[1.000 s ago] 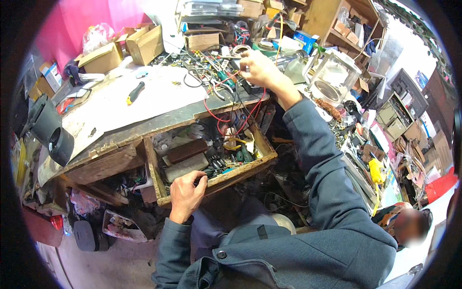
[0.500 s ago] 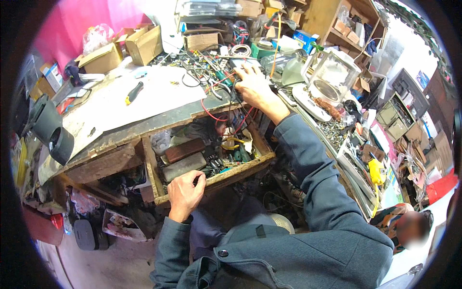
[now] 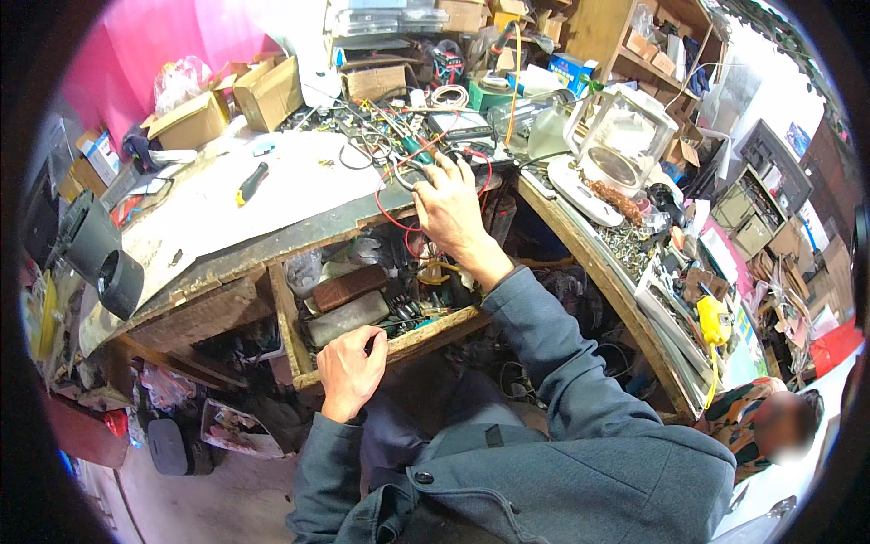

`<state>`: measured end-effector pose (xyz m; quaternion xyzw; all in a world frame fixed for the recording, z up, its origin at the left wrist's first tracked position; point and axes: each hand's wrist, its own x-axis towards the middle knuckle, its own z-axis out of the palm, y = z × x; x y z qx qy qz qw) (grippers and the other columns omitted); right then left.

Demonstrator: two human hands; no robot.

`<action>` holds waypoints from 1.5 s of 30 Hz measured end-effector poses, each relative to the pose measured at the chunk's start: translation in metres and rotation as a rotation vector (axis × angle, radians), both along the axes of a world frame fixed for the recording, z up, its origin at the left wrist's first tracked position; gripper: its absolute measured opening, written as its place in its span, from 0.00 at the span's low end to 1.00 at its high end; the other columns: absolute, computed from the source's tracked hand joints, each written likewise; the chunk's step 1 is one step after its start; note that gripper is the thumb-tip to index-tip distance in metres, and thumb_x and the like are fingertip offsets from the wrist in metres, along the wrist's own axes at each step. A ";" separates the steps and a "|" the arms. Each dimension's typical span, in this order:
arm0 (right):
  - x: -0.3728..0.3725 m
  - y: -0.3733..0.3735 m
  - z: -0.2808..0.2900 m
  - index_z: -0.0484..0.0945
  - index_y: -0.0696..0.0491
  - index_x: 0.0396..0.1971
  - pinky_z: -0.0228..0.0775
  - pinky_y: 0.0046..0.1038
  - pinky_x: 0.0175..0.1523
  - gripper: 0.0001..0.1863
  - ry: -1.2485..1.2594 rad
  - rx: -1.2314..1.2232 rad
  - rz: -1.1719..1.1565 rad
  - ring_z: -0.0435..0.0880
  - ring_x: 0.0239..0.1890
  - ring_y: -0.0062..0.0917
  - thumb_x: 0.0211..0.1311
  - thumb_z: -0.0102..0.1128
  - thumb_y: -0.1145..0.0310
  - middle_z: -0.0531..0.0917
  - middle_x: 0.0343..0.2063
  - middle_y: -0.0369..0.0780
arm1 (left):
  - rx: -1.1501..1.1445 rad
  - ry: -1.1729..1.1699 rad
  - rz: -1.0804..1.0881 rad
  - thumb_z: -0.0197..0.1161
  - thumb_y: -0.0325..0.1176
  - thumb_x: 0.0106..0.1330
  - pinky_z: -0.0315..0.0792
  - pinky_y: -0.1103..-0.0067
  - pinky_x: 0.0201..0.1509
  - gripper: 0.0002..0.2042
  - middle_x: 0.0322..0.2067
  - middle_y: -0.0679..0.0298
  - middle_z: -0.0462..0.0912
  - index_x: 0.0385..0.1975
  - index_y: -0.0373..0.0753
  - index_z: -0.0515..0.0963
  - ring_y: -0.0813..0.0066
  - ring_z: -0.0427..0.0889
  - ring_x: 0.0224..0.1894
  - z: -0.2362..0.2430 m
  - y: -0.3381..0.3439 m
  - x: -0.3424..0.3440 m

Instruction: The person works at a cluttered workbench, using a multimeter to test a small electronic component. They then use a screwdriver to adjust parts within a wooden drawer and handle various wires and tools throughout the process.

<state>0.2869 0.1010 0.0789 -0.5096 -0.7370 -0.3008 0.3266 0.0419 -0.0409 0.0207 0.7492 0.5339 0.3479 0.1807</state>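
Observation:
My right hand (image 3: 449, 207) is at the bench's front edge, above the right side of an open wooden drawer (image 3: 426, 332). Its bent fingers are closed around thin red and black wires, and a red wire (image 3: 384, 205) loops out beside it. Just beyond the fingertips, a flat dark device with a pale panel (image 3: 458, 125) lies on the bench. My left hand (image 3: 352, 370) rests with curled fingers on the drawer's front edge. Inside the drawer are a reddish-brown block (image 3: 349, 287), a grey block (image 3: 348, 316) and several small tools; my right hand and forearm hide part of it.
A screwdriver (image 3: 252, 184) lies on the white sheet (image 3: 299, 177) to the left. Electronic parts and cables clutter the back. A clear-sided appliance (image 3: 625, 145) stands on the right bench, behind loose screws (image 3: 612, 240). Another person (image 3: 757, 422) is at the lower right.
My right hand has drawn back from the flat device toward the bench's front edge, uncovering it, and the red wires have shifted. My left hand has stayed on the drawer.

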 end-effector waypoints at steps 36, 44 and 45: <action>-0.101 -0.046 -0.061 0.77 0.56 0.29 0.75 0.40 0.40 0.06 0.214 -0.400 0.756 0.80 0.38 0.43 0.51 0.62 0.72 0.81 0.30 0.45 | -0.220 -0.397 -0.192 0.64 0.31 0.68 0.76 0.81 0.37 0.10 0.30 0.59 0.88 0.39 0.30 0.84 0.80 0.84 0.32 0.001 0.006 -0.021; -0.095 -0.042 -0.067 0.79 0.56 0.29 0.74 0.43 0.36 0.07 0.189 -0.698 0.734 0.83 0.32 0.46 0.50 0.63 0.71 0.82 0.25 0.47 | -0.284 -0.415 -0.140 0.63 0.26 0.68 0.77 0.81 0.42 0.08 0.33 0.60 0.89 0.39 0.29 0.84 0.80 0.84 0.37 0.005 0.000 -0.019; -0.096 -0.043 -0.066 0.78 0.56 0.28 0.74 0.43 0.35 0.06 0.193 -0.701 0.732 0.82 0.31 0.47 0.49 0.62 0.71 0.82 0.25 0.47 | -0.273 -0.411 -0.146 0.63 0.26 0.68 0.77 0.80 0.42 0.08 0.33 0.60 0.89 0.39 0.29 0.84 0.79 0.84 0.36 0.006 0.002 -0.020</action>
